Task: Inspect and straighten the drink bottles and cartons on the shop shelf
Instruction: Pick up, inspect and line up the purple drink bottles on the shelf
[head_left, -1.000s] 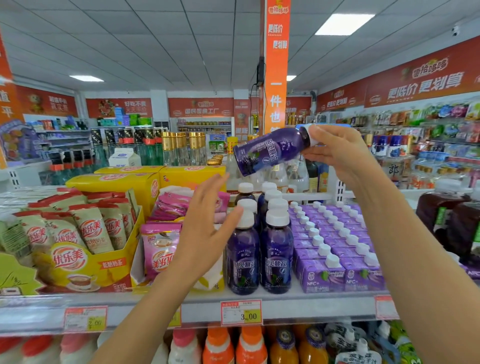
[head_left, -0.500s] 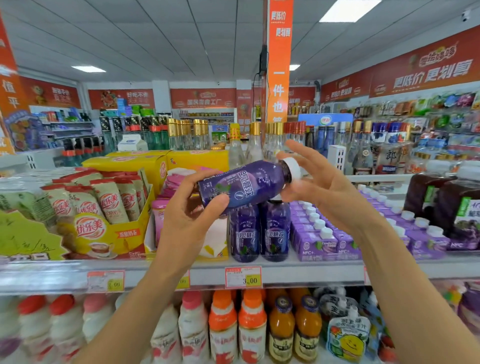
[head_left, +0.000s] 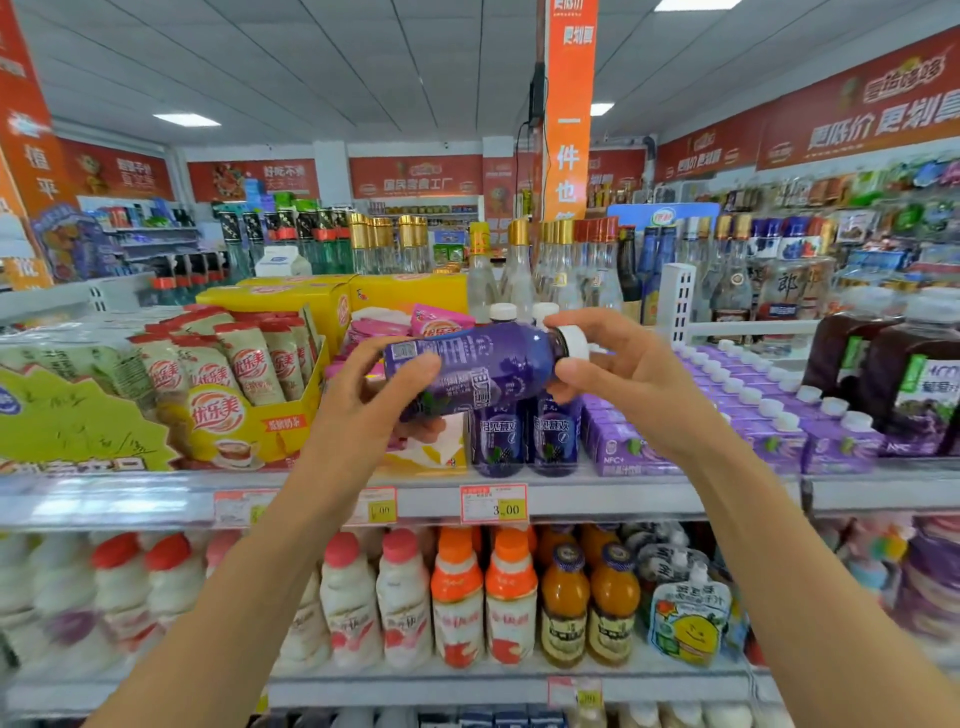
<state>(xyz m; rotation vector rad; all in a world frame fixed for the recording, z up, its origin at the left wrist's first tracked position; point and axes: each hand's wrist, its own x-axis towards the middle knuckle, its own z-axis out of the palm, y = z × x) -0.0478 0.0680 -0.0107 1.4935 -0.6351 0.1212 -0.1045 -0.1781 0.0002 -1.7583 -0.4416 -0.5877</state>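
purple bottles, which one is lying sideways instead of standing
The purple bottle held between the left hand and right hand, cap pointing right; the two on the shelf stand upright.

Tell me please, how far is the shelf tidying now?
Looks done: two purple bottles stand upright at the shelf front, and the purple cartons sit in neat rows. In hand: both hands, left and right, hold one bottle on its side, apparently for inspection. Left: stand it back upright, then check the dark bottles further right.
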